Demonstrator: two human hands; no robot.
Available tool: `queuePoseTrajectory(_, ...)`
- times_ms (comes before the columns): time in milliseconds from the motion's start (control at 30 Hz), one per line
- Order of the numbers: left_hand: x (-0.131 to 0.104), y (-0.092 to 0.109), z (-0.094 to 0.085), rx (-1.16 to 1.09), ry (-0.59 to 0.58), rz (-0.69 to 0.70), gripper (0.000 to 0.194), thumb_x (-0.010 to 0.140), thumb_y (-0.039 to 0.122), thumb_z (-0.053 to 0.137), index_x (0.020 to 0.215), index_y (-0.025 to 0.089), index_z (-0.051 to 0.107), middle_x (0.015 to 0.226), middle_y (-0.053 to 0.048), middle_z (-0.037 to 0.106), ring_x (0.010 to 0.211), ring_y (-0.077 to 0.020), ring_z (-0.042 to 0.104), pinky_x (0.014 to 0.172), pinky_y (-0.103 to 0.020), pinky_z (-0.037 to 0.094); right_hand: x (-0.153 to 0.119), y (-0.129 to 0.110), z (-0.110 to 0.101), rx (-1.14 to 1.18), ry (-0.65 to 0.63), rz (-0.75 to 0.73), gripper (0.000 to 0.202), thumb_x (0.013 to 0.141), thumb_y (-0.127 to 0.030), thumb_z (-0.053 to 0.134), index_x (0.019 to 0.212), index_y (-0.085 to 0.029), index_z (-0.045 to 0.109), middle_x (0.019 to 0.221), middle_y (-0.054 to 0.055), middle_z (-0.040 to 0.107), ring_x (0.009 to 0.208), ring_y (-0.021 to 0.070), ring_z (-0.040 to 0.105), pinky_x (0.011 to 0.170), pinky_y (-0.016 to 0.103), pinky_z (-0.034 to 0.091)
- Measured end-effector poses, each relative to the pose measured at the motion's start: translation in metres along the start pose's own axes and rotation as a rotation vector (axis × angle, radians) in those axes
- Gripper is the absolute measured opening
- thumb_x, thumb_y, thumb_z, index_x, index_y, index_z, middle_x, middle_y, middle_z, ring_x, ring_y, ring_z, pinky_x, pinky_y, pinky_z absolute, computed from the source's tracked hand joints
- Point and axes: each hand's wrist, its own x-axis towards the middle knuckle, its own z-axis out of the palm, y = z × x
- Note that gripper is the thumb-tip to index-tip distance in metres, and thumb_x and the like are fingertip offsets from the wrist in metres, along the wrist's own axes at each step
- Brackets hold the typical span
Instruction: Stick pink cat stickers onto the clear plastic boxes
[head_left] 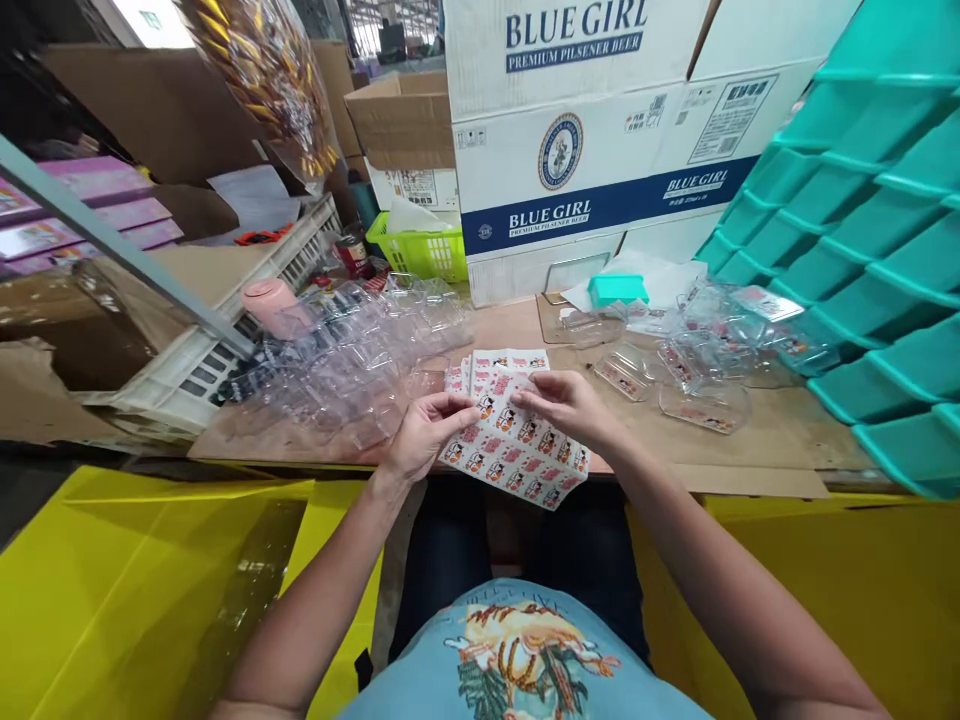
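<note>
Holding a printed sticker sheet [516,462] over the near edge of the desk [780,432], around mid-edge. Pinched at its left side in a nearly closed left hand [421,436]; nipped near its top right in a loosely curled right hand [574,405]. Probably feather-light, limp, easily creased; best gripped by opposite margins, without tugging.

2 hands [431,435] — fingertips pinched, forearms converging
</note>
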Motion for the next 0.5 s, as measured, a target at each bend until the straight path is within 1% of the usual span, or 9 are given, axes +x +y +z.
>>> queuePoseTrajectory(100, 0.016, -0.01, 0.005, -0.04, 0.021, -0.063, 0.025, 0.059, 0.022, 0.088, 0.08, 0.014, 0.075, 0.073, 0.0, 0.072, 0.063, -0.0071, 0.064, 0.065, -0.017, 0.051, 0.001, 0.015, -0.007, 0.096, 0.071, 0.109, 0.042, 0.081, -0.055, 0.065, 0.066, -0.017, 0.054, 0.058, -0.005, 0.042, 0.052, 0.008, 0.036, 0.047, 0.023, 0.026)
queuePoseTrajectory(167, 0.025, -0.015, 0.009, -0.06, 0.032, -0.09, 0.024, 0.059, 0.021, 0.089, 0.078, 0.014, 0.075, 0.073, 0.0, 0.073, 0.063, -0.0064, 0.064, 0.065, -0.016, 0.051, 0.004, 0.025, -0.011, 0.07, 0.115, 0.144, 0.039, 0.083, -0.052, 0.064, 0.068, -0.017, 0.056, 0.058, -0.005, 0.042, 0.051, 0.0085, 0.035, 0.047, 0.024, 0.026)
queuePoseTrajectory(200, 0.028, -0.017, 0.01, -0.07, 0.035, -0.109, 0.024, 0.059, 0.021, 0.089, 0.078, 0.014, 0.075, 0.073, 0.0, 0.073, 0.064, -0.0063, 0.064, 0.065, -0.016, 0.051, 0.006, 0.029, -0.012, 0.016, 0.158, 0.126, 0.036, 0.084, -0.05, 0.064, 0.07, -0.017, 0.057, 0.059, -0.004, 0.044, 0.052, 0.0094, 0.037, 0.047, 0.025, 0.029)
queuePoseTrajectory(267, 0.035, -0.02, 0.013, -0.094, 0.05, -0.151, 0.023, 0.059, 0.022, 0.088, 0.077, 0.014, 0.075, 0.072, 0.0, 0.073, 0.063, -0.0065, 0.064, 0.064, -0.016, 0.051, 0.009, 0.035, -0.012, -0.179, 0.32, -0.013, 0.026, 0.085, -0.042, 0.065, 0.078, -0.018, 0.061, 0.069, 0.0, 0.054, 0.062, 0.0137, 0.048, 0.056, 0.028, 0.039)
queuePoseTrajectory(333, 0.041, -0.024, 0.015, -0.128, 0.073, -0.179, 0.024, 0.059, 0.022, 0.088, 0.078, 0.014, 0.075, 0.072, -0.001, 0.074, 0.063, -0.0074, 0.065, 0.064, -0.017, 0.052, 0.01, 0.037, -0.006, -0.419, 0.443, -0.239, 0.013, 0.087, -0.031, 0.066, 0.089, -0.019, 0.064, 0.085, 0.006, 0.062, 0.08, 0.0195, 0.055, 0.072, 0.035, 0.045)
queuePoseTrajectory(367, 0.043, -0.026, 0.015, -0.146, 0.086, -0.184, 0.024, 0.059, 0.023, 0.088, 0.078, 0.015, 0.075, 0.072, -0.001, 0.074, 0.063, -0.0082, 0.065, 0.064, -0.018, 0.052, 0.011, 0.037, -0.002, -0.512, 0.444, -0.337, 0.01, 0.088, -0.027, 0.064, 0.095, -0.02, 0.065, 0.092, 0.007, 0.064, 0.087, 0.0214, 0.056, 0.078, 0.038, 0.046)
queuePoseTrajectory(400, 0.045, -0.028, 0.016, -0.161, 0.095, -0.183, 0.024, 0.059, 0.023, 0.088, 0.077, 0.014, 0.075, 0.072, -0.001, 0.074, 0.063, -0.009, 0.065, 0.064, -0.019, 0.053, 0.011, 0.037, 0.003, -0.575, 0.404, -0.409, 0.01, 0.09, -0.024, 0.063, 0.098, -0.02, 0.065, 0.094, 0.008, 0.065, 0.09, 0.0222, 0.056, 0.08, 0.039, 0.046)
queuePoseTrajectory(467, 0.048, -0.032, 0.016, -0.178, 0.1, -0.171, 0.024, 0.06, 0.024, 0.088, 0.078, 0.014, 0.075, 0.075, -0.003, 0.075, 0.066, -0.0108, 0.066, 0.066, -0.021, 0.053, 0.013, 0.037, 0.012, -0.619, 0.31, -0.475, 0.009, 0.093, -0.022, 0.059, 0.097, -0.019, 0.067, 0.089, 0.009, 0.067, 0.085, 0.0215, 0.056, 0.076, 0.037, 0.048)
queuePoseTrajectory(500, 0.05, -0.034, 0.016, -0.179, 0.098, -0.166, 0.024, 0.061, 0.025, 0.087, 0.078, 0.014, 0.075, 0.076, -0.004, 0.075, 0.068, -0.0117, 0.067, 0.068, -0.022, 0.053, 0.014, 0.038, 0.016, -0.617, 0.297, -0.48, 0.01, 0.093, -0.022, 0.059, 0.096, -0.018, 0.068, 0.087, 0.009, 0.068, 0.081, 0.0208, 0.056, 0.073, 0.035, 0.048)
